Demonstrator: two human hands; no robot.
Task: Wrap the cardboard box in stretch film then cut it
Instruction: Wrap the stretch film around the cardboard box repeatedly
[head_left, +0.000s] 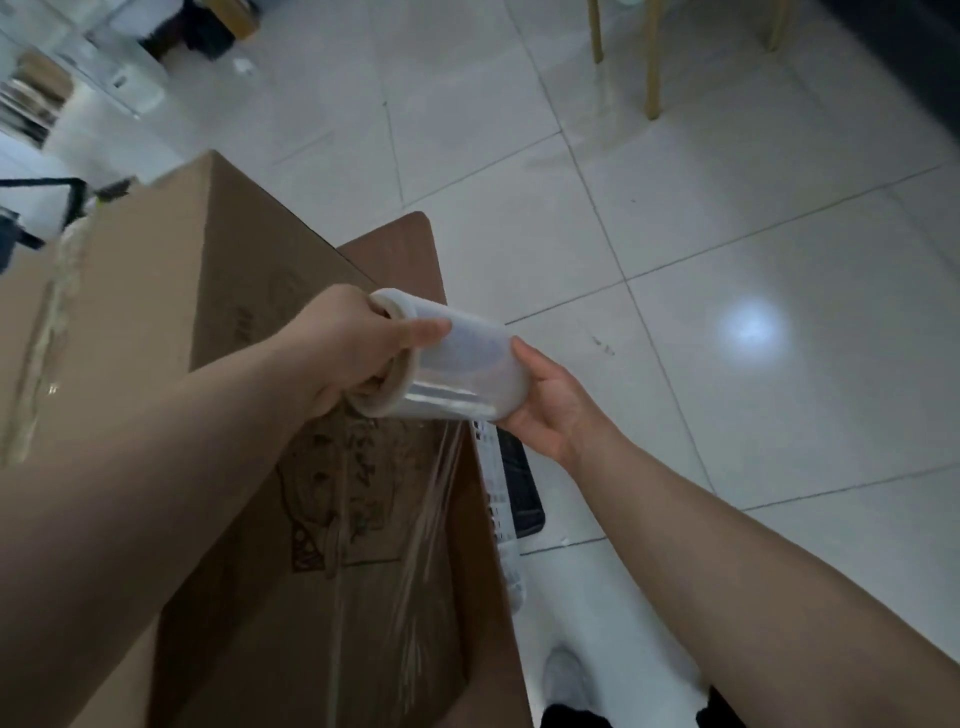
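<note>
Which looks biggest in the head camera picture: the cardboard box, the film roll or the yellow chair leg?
1. cardboard box, by far.
2. film roll.
3. yellow chair leg.
The leg is far away and cut off by the picture's top edge, so it may really be longer than the roll.

The big brown cardboard box (156, 291) runs off the left and bottom edges, and the dark print on its side is too blurred to read. It hides most of the brown wooden tabletop (405, 249). The clear stretch-film roll (457, 364) hides the fingertips of the left hand (353, 343) and the right hand (550, 405).
</note>
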